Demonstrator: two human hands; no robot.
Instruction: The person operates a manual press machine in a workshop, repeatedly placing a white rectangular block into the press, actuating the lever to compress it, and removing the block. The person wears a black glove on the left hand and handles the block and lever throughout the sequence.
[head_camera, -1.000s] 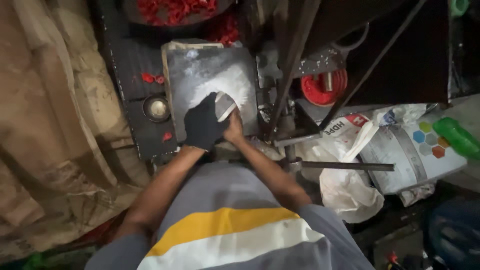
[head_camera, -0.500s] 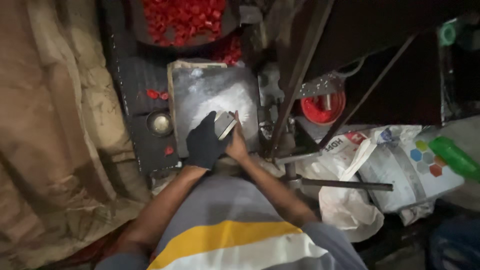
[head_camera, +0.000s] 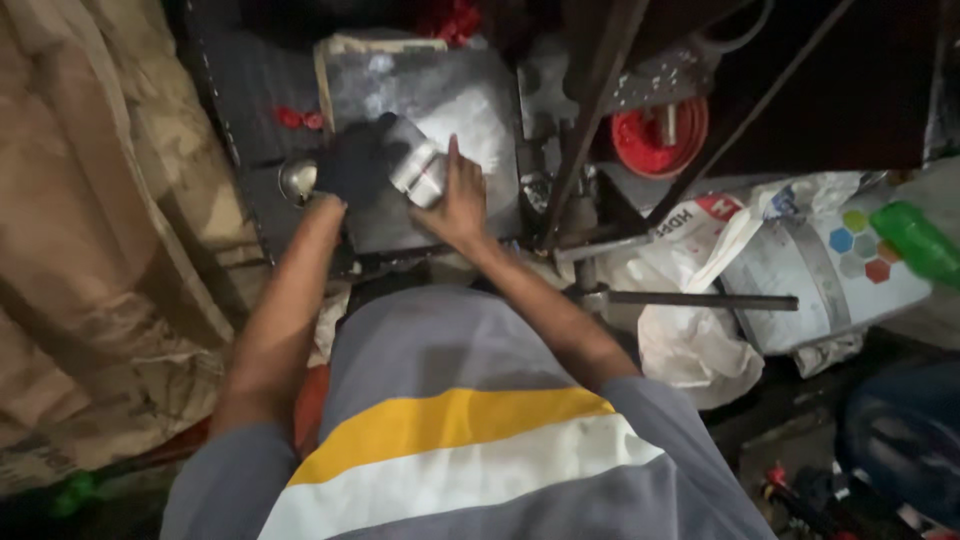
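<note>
The upper part of the frame is sitting in deep shadow, so the dark machine frame (head_camera: 600, 120) and whatever is lying behind it are hard to make out; a heap of red pieces (head_camera: 455, 18) is being cut off by the top edge. The person's own grey, yellow and white shirt (head_camera: 460, 440) is blocking the near edge of the desk (head_camera: 240, 110). To the left, crumpled brown sacking (head_camera: 110, 250) is running out of view. On the right, white bags (head_camera: 790, 270) and a green bottle (head_camera: 920, 245) are lying partly out of frame.

On the desk, a grey metal plate (head_camera: 430, 110) dusted with white powder is lying flat. Over its near part, the left hand (head_camera: 355, 165), in a dark glove, is curling around a small silvery cylinder (head_camera: 418, 170), while the bare right hand (head_camera: 460, 200) is pressing against the cylinder's other side, fingers extended. Blur is hiding the exact finger grip.
</note>
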